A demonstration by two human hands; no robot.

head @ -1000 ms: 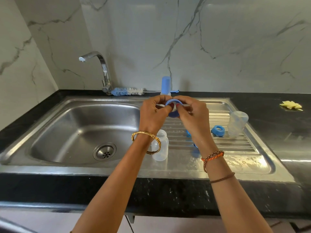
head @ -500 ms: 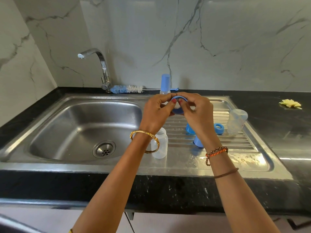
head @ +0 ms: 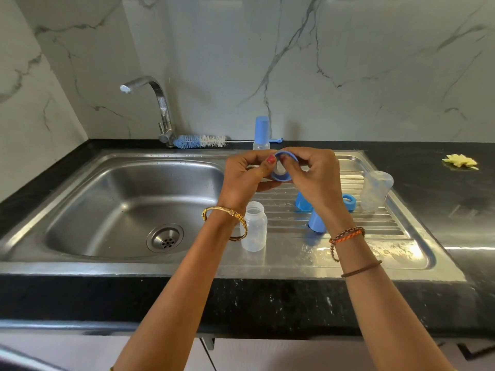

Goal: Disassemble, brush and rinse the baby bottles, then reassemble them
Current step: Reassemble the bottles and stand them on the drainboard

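Both hands are raised above the ribbed draining board [head: 361, 226] of the stainless-steel sink unit. The left hand [head: 245, 178] and the right hand [head: 313, 178] together pinch a blue plastic screw collar ring [head: 284, 167] from opposite sides; a pale translucent teat part sits inside the ring, but how far it is seated cannot be told. The left thumb lies on the ring's upper rim, and the right fingers curl over the far rim. Both grips are closed on the ring.

Positions of the remaining parts:

- A clear, uncapped plastic bottle body [head: 254, 227] stands upright on the flat front part of the draining board, just beside the left wrist.
- A blue plastic cap [head: 302, 202] rests on the ribs, partly hidden behind the right wrist.
- A second blue cylindrical cap [head: 315, 223] stands nearer the front, also partly covered by that wrist.
- A blue collar ring [head: 349, 202] lies on the ribs between the right forearm and a second clear bottle body [head: 375, 191], which stands at the right edge of the board (whether it stands quite upright cannot be told).
- An assembled small bottle with a tall blue cap [head: 261, 132] stands upright at the back, behind the hands.
- A blue-and-white bristle bottle brush [head: 199, 141] lies on the black stone counter, touching the base of the chrome tap [head: 160, 103].

The basin [head: 88, 210] is to the left, with the drain strainer [head: 164, 238] at its bottom. A yellow crumpled scrap [head: 460, 162] lies on the counter at far right, well apart from the bottle parts.
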